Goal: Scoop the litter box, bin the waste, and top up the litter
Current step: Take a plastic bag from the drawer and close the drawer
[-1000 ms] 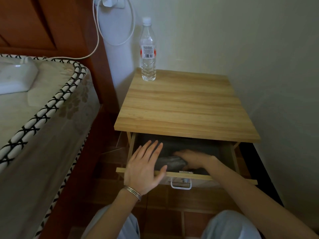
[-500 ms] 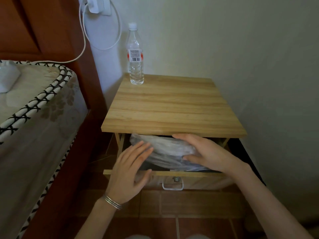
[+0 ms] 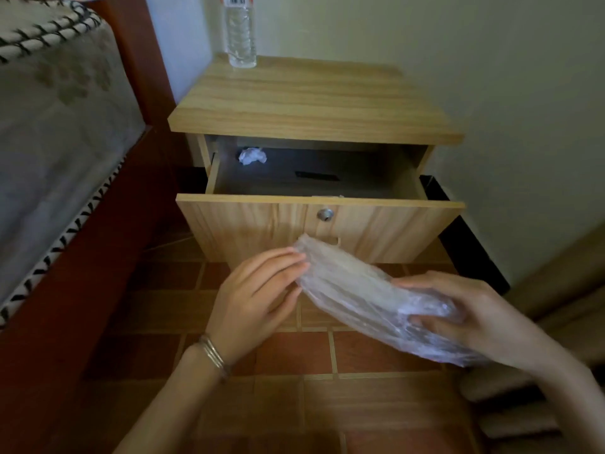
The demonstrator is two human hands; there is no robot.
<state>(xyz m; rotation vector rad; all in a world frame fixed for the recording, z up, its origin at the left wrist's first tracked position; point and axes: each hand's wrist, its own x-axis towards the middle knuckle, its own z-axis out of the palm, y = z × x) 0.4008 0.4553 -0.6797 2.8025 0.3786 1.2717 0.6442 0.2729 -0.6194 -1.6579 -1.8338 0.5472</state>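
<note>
A folded bundle of clear plastic bags [image 3: 363, 293] is held in front of the wooden nightstand, above the tiled floor. My right hand [image 3: 471, 312] grips its lower right end. My left hand [image 3: 258, 296], with bangles on the wrist, pinches its upper left end between thumb and fingers. Behind the bundle the nightstand drawer [image 3: 320, 204] stands pulled out. Inside it lie a crumpled white tissue [image 3: 251, 155] and a small dark flat item [image 3: 316, 175]. No litter box, scoop or bin is in view.
A water bottle [image 3: 241, 37] stands at the back left of the nightstand top [image 3: 304, 103]. A bed with a patterned mattress [image 3: 55, 126] and red-brown frame fills the left. A pale wall is close on the right. Red-brown floor tiles [image 3: 294, 355] lie below my hands.
My right hand has lifted the plastic bag bundle out of the drawer and brought it down in front of the nightstand. My left hand has taken hold of its other end.
</note>
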